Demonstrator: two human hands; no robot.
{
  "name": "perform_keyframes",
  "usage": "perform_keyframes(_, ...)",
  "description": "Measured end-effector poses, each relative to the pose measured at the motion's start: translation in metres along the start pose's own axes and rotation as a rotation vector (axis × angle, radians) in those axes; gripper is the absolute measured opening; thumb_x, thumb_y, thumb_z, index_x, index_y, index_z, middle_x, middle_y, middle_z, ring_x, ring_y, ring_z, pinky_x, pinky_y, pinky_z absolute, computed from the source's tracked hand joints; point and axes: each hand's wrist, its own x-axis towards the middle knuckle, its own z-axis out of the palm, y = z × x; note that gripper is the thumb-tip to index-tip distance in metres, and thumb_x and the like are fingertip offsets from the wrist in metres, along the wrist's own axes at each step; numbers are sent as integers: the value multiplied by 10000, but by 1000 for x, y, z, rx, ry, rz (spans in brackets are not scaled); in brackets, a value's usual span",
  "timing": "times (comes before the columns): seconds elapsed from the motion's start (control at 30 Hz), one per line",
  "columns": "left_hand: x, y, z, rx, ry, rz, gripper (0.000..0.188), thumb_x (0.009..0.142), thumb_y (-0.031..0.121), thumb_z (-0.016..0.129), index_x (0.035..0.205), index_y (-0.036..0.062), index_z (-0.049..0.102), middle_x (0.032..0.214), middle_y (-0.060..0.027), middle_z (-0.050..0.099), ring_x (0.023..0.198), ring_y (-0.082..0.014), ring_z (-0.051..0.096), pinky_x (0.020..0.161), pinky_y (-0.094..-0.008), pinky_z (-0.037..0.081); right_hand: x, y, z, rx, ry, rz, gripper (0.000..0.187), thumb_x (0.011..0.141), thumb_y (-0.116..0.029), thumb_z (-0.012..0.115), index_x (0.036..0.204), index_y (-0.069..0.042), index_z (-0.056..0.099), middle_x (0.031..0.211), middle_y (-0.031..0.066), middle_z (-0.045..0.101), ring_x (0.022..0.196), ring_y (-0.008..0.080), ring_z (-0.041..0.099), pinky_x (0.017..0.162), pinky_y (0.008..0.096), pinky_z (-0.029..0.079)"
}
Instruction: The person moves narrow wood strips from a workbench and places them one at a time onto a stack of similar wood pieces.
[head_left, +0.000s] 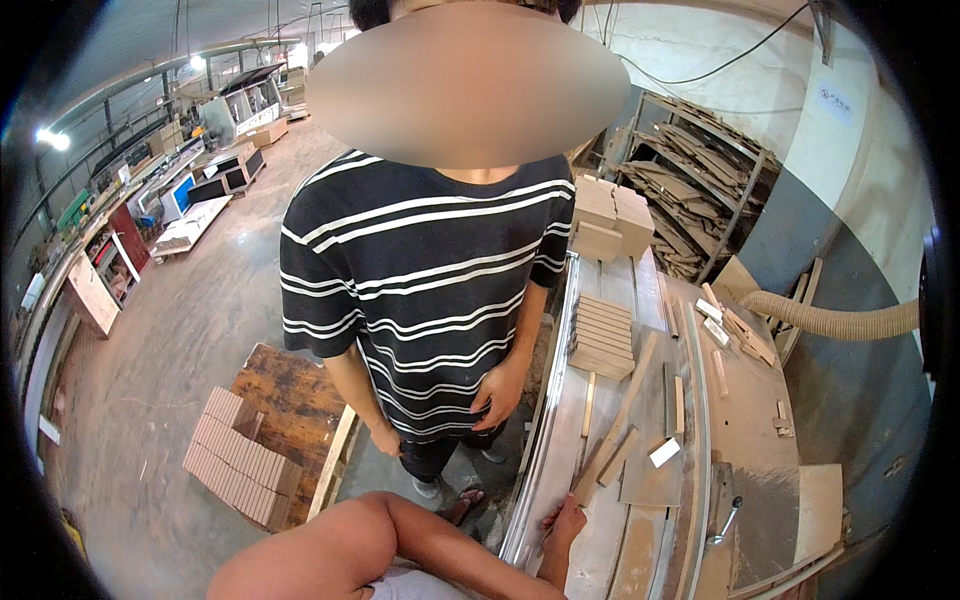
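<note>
My right hand [566, 518] is closed around the near end of a long wooden strip [622, 418]. The strip lies slantwise over the saw table [545, 490], pointing away from me. A shorter wood block [618, 457] rests close beside it, just right of my hand. Bent at the elbow, my left arm [430, 535] crosses the lower edge toward the right. Its hand is out of sight. Farther along the table, a row of stacked wooden pieces [602, 338] sits by a thin strip [588, 405].
Facing me stands a person in a striped shirt [430, 270], left of the table. Stacked boards [240, 460] sit on a wooden pallet [290, 385]. Offcuts [735, 325], a crank handle [728, 520] and a ribbed hose [840, 315] are at right. Behind stands a loaded rack [690, 180].
</note>
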Motion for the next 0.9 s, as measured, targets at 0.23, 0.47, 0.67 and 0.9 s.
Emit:
perform_keyframes(0.23,1,-7,-2,-14,-21,4,504,986,423,502,1088,-57,617,1103,-233,563,986,-400,515,867,-480,404,1,-3,-2,-4,1,-18,392,937,-336,581,661,-76,481,501,48,454,350,176,436,312,333,359)
perform_keyframes(0.47,5,-8,-3,11,-17,6,501,987,423,500,1083,-54,620,1095,-228,561,977,-393,514,861,-476,404,0,-5,2,-29,52,42,377,928,-359,580,684,-88,482,510,37,445,353,179,433,314,332,348)
perform_keyframes(0.67,4,-9,-7,20,-21,5,499,988,424,498,1078,-51,623,1089,-224,560,970,-387,514,857,-474,404,-1,-11,4,-20,52,42,362,918,-340,581,677,-89,481,501,40,453,349,180,436,310,327,337)
perform_keyframes(0.9,4,-12,-9,17,-32,5,497,989,424,497,1072,-48,626,1082,-219,558,962,-380,513,851,-470,404,1,-6,-1,-34,12,7,369,918,-342,583,672,-88,480,482,57,464,345,186,442,313,335,351)
